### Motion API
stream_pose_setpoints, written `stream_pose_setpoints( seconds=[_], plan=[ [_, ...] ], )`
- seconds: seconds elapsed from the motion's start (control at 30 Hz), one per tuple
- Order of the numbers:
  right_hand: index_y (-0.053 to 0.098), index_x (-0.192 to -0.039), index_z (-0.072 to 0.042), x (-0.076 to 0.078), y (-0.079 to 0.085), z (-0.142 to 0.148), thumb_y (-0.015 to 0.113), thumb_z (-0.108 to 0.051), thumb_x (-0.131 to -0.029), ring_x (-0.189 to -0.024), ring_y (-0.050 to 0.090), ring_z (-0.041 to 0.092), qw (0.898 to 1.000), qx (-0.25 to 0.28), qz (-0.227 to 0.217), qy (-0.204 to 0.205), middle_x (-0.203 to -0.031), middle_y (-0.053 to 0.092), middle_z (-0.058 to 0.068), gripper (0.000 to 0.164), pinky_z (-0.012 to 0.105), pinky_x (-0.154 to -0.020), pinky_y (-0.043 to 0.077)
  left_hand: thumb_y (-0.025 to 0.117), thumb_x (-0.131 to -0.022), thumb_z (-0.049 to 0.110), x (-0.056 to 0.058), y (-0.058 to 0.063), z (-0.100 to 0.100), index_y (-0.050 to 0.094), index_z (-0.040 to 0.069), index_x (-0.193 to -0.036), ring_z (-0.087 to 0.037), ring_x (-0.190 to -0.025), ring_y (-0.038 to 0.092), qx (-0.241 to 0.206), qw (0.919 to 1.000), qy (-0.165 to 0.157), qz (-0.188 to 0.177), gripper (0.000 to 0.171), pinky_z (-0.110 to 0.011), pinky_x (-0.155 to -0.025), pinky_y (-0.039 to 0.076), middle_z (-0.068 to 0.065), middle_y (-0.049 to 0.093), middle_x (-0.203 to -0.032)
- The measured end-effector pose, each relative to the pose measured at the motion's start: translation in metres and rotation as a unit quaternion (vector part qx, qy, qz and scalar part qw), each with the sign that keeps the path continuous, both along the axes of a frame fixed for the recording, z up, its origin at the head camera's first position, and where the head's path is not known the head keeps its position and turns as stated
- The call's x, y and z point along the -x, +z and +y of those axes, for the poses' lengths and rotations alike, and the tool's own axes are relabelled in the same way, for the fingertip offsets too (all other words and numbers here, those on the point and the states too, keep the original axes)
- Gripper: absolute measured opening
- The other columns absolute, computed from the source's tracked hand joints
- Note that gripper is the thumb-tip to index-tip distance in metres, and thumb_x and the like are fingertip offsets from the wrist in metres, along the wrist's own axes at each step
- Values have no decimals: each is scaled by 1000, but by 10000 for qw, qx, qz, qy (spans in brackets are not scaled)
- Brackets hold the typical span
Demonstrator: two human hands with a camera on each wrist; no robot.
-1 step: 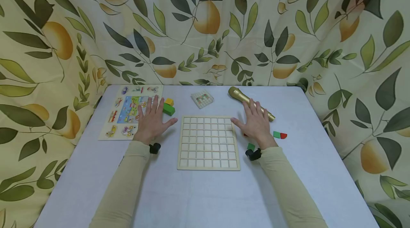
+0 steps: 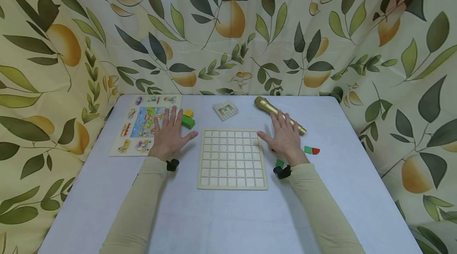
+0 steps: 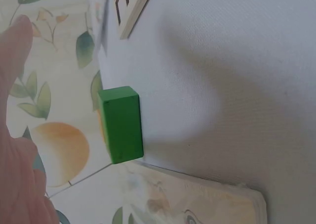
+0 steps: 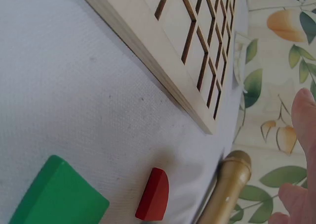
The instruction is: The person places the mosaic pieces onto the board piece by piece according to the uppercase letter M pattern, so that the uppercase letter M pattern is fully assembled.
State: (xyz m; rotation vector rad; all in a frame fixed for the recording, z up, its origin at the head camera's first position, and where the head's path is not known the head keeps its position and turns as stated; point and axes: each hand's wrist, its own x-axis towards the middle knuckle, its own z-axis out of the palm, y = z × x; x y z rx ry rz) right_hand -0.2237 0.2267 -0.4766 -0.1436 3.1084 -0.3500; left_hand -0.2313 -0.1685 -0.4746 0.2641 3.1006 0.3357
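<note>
My left hand (image 2: 168, 135) is spread with straight fingers over the right side of a picture puzzle board (image 2: 119, 143), holding nothing. Beside its fingertips lie a green block (image 2: 187, 122) and a yellow block (image 2: 189, 112); the green block (image 3: 122, 125) stands out in the left wrist view. Fingers spread, my right hand (image 2: 285, 139) is also without anything in it. Its thumb overlaps the upper right corner of a wooden grid board (image 2: 232, 186), and its fingers overlap a gold microphone (image 2: 265, 105). Near that wrist are a green block (image 2: 279, 163) and a red piece (image 4: 154, 194), mostly hidden in the head view.
A small card with a coloured grid (image 2: 225, 110) lies at the back of the white table (image 2: 228, 222). Right of my right hand sit another green piece (image 2: 308, 150) and a rounded red piece (image 2: 316, 151). A patterned curtain (image 2: 228, 59) hangs behind the table.
</note>
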Motion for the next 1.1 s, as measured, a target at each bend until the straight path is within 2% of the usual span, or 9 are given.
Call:
stream_pose_setpoints(
  seconds=[0.2,0.33,0.5,0.63,0.87,1.1],
  plan=[
    [13,-157,-9,-4,-1,0,41,-72,-91,-146,-7,34,10000,80,-19,30,-162,-1,15,96,59,-112,-4,36,-85,81,-1,-1,1,-3,8,-157,-29,-146,-11,-96,9999,-118,-70,110,-59,-110,-12,-12,-8,-162],
    [22,-155,-4,-6,-1,0,45,-62,-96,-146,5,37,9987,434,-28,256,-161,10,19,86,57,-114,4,48,-85,75,-9,-2,6,-6,4,-155,-28,-147,-6,-521,9981,-198,-269,114,-60,-111,-6,-15,-7,-162],
    [39,-147,3,-12,2,4,53,-39,-101,-140,27,38,9940,947,-282,477,-152,33,23,64,53,-112,22,57,-82,73,-31,-10,17,-9,-2,-153,-34,-146,-5,-963,9934,-276,-556,122,-63,-110,-4,-20,-6,-161],
    [53,-136,4,-16,1,12,60,-29,-99,-131,40,39,9943,926,-354,387,-138,50,23,51,53,-107,31,56,-79,77,-50,-19,23,-9,-4,-152,-34,-146,-7,-953,9921,-365,-727,126,-65,-109,-5,-22,-5,-160],
    [62,-126,5,-25,-8,25,69,-25,-93,-121,47,40,9924,1008,-349,608,-127,56,23,45,53,-102,36,59,-75,79,-78,-28,29,-2,-4,-154,-31,-146,-10,-982,9863,-529,-1215,130,-61,-109,-10,-20,-7,-160],
    [67,-119,4,-32,-15,34,74,-19,-88,-116,47,39,9923,1050,-314,579,-122,56,21,39,52,-99,39,60,-66,85,-99,-37,35,5,-3,-154,-29,-147,-8,-796,9834,-752,-1450,136,-60,-111,-7,-18,-5,-161]
  ],
)
